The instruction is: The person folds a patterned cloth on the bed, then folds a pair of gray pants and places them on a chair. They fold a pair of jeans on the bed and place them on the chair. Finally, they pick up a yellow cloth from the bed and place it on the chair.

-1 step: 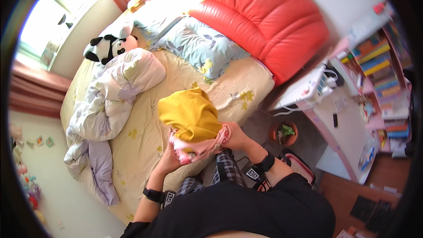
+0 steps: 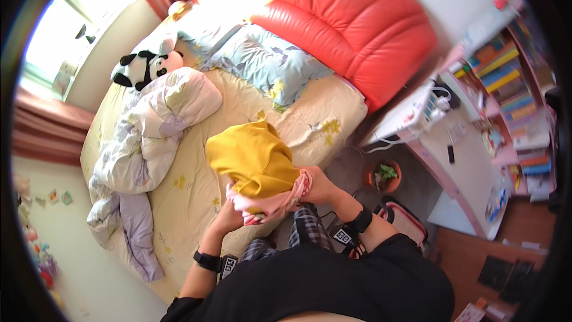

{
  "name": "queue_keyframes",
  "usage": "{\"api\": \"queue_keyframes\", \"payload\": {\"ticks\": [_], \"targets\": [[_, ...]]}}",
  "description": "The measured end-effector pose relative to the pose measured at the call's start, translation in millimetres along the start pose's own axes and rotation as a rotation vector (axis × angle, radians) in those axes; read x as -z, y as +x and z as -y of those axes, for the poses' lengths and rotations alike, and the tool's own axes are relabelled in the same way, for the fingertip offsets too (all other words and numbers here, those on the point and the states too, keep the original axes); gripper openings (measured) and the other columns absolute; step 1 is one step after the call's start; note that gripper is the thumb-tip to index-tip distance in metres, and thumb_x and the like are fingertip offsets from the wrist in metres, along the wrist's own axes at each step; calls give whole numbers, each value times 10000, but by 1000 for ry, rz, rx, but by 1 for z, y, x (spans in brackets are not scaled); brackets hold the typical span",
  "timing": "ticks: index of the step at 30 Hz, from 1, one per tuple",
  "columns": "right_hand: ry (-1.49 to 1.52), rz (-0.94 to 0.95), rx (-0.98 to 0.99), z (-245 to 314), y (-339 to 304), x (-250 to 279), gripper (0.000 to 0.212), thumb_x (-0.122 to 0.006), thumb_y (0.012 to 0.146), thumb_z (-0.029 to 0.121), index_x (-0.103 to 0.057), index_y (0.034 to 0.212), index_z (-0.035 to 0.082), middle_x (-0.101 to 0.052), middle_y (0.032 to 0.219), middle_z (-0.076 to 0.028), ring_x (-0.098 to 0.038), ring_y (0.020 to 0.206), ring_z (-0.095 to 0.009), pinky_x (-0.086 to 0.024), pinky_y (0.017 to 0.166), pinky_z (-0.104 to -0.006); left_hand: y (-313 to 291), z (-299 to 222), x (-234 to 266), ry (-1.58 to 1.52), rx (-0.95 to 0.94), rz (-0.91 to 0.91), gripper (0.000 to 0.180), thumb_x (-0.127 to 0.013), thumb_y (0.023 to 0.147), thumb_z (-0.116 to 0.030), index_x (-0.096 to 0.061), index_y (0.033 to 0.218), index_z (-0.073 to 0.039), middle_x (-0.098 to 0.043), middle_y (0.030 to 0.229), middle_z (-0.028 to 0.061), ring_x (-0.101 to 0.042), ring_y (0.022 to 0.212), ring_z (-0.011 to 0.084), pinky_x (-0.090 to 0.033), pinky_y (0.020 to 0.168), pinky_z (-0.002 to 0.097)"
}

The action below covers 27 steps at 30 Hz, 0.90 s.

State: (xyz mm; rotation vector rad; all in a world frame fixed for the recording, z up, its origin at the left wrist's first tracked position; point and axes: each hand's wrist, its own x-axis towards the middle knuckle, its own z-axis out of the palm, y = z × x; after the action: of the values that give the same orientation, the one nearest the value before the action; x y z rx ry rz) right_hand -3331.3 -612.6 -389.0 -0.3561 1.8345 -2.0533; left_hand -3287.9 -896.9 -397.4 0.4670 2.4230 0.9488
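In front of me, over the near side of the bed, I hold a bundled mustard-yellow cloth (image 2: pixel 253 152) with a pink patterned cloth (image 2: pixel 271 203) around its lower side. It looks like a soft garment, but its exact kind does not show. My left hand (image 2: pixel 228 216) grips the pink part at its lower left, fingers mostly hidden by the fabric. My right hand (image 2: pixel 317 186) closes on the pink edge at the right. The yellow part bulges away from me, loose and creased.
Under the bundle spreads a bed with a yellow floral sheet (image 2: pixel 190 203), a crumpled quilt (image 2: pixel 143 143), a blue pillow (image 2: pixel 268 62) and a panda toy (image 2: pixel 146 68). A red headboard (image 2: pixel 345 30) stands behind. At right are a potted plant (image 2: pixel 384 176), a desk (image 2: pixel 459 167) and bookshelves (image 2: pixel 512 89).
The yellow top of the bundle has shifted slightly left, and its pink edge has turned a little. Both hands keep their hold.
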Motion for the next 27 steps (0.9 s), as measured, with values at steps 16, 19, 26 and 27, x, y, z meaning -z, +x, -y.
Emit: {"api": "queue_keyframes", "payload": {"ticks": [16,19,26,27], "targets": [[219,-343,-368,4,-189,-151,186,-688,589,10,-585,744,2,-591,675,-20,-568,643,-89,-465,561,-242,-62,-24,-18,-872,-43,727,801,-816,585,-161,-399,1260,-50,-502,1203,39,-484,1085,158,-382,944,309],[219,-581,-117,-8,-204,-168,392,-699,603,56,-574,971,4,-619,805,-63,-582,707,-105,-485,589,-247,-49,-44,-31,-705,-211,775,740,-816,582,-140,-443,1214,-43,-522,1179,41,-501,1069,153,-400,932,315],[244,-683,-41,-1,-227,-180,758,-767,585,123,-377,1228,30,-513,1142,-92,-500,1026,-155,-431,866,-301,-43,-91,-46,-863,-211,668,551,-779,641,-166,-528,1108,-15,-581,1083,69,-563,955,153,-461,850,307],[150,-761,8,2,-239,-183,803,-786,585,142,-345,1247,35,-480,1183,-97,-482,1052,-161,-408,898,-301,-44,-100,-53,-899,-186,682,520,-780,638,-141,-543,1084,-18,-591,1058,61,-571,933,149,-464,839,303]]}}
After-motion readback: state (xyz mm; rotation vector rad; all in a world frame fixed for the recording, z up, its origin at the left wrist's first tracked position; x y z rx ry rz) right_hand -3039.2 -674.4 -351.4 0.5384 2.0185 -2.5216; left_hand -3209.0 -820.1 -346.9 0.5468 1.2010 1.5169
